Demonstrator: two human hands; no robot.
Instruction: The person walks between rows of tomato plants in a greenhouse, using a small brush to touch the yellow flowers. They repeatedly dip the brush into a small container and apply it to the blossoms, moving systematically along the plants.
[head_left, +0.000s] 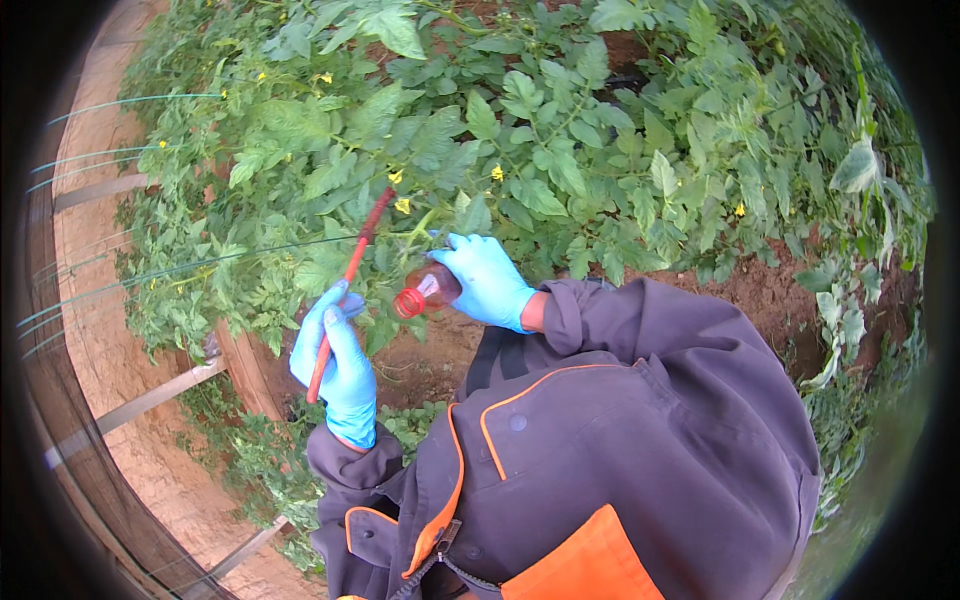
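Note:
My left hand (336, 356), in a light blue glove, is closed around a thin red stick (351, 266) that slants up to the right. The stick's dark red, rough tip is at a yellow tomato flower (395, 177); whether they touch I cannot tell. Another yellow flower (403, 205) hangs just below. My right hand (489, 281), also gloved in blue, grips a small see-through bottle (444, 285) with a red neck ring. The bottle lies tilted, its mouth facing left towards the stick, and something pale shows inside. Its far end is hidden by my fingers.
Dense tomato plants (555, 150) fill the space ahead and to both sides. Green strings (187, 265) run in from the left into the foliage. A wooden post (244, 367) and pale crossbars (161, 391) stand at the left. Brown soil (427, 360) shows beneath my hands.

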